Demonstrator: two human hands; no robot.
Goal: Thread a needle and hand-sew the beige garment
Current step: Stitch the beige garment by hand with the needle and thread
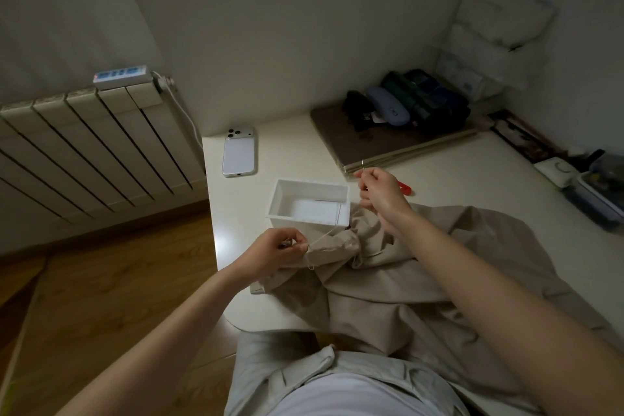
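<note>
— Left hand (275,248), status?
— Fingers (297,245) curled, pinched on a gathered edge of the beige garment (388,280).

— Right hand (380,194)?
— Raised beyond and to the right of the left fingers. Fingertips clamped on a thin silver needle (362,164), tip up.

— Thread (324,236)?
— Pale, taut, leaving the left pinch toward the right hand; upper run too fine to trace.

— Garment appearance and position?
— Plain matte beige, heavily creased. Heaped on the surface (287,152) below both sets of fingers, draped off the near edge toward the lap.

— Between the hands?
— Open white box (309,203), just beyond the left fingers.
</note>
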